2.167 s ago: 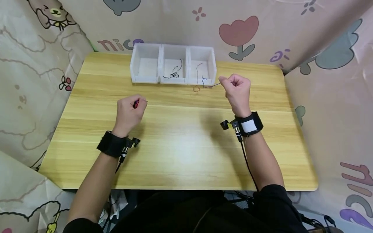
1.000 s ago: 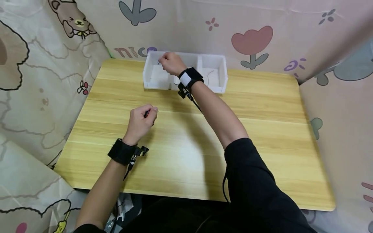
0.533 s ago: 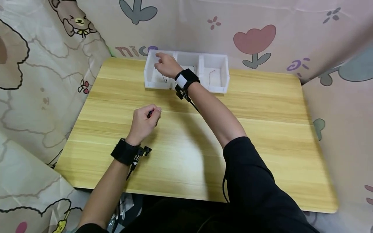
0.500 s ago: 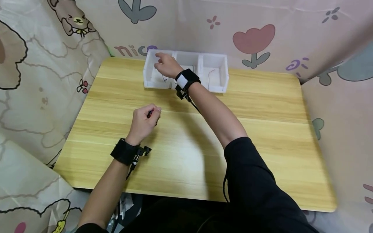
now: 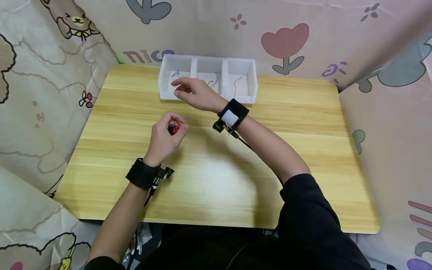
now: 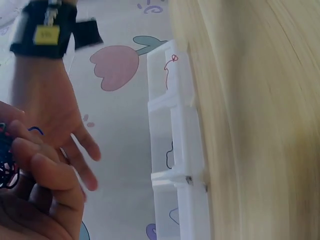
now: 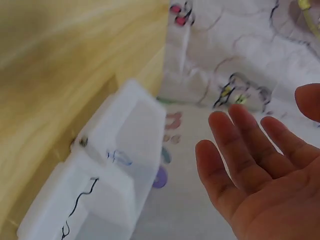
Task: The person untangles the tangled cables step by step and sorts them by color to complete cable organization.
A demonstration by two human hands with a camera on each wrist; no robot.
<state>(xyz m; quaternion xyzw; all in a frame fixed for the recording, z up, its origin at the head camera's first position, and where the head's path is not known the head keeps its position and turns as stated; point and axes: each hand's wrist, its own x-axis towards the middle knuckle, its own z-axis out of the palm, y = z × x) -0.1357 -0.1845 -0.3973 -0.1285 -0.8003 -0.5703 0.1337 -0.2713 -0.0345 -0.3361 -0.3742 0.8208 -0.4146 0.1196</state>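
Note:
My left hand [image 5: 162, 139] is curled round a small tangle of coloured wires [image 5: 174, 128], red, blue and black, held above the table. In the left wrist view a blue end of wire [image 6: 35, 130] sticks out past the fingers. My right hand [image 5: 202, 96] holds nothing; it hovers in front of the white three-part box [image 5: 241, 100], its fingers loosely extended. A blue wire [image 5: 176, 74] lies in the box's left compartment, partly behind the right hand. Black wires [image 5: 216, 78] lie in the middle compartment and a thin red wire [image 5: 235, 87] in the right one.
The box stands at the back edge of the wooden table [image 5: 216, 180], against a printed cloth [image 5: 209, 30]. Cloth also hangs at both sides. Black wrist straps with small cameras [image 5: 165, 173] and cables sit on both arms.
My right hand let go of the blue wire in the left compartment and has drawn back towards my left hand. The left fingers have loosened slightly, showing more of the tangle.

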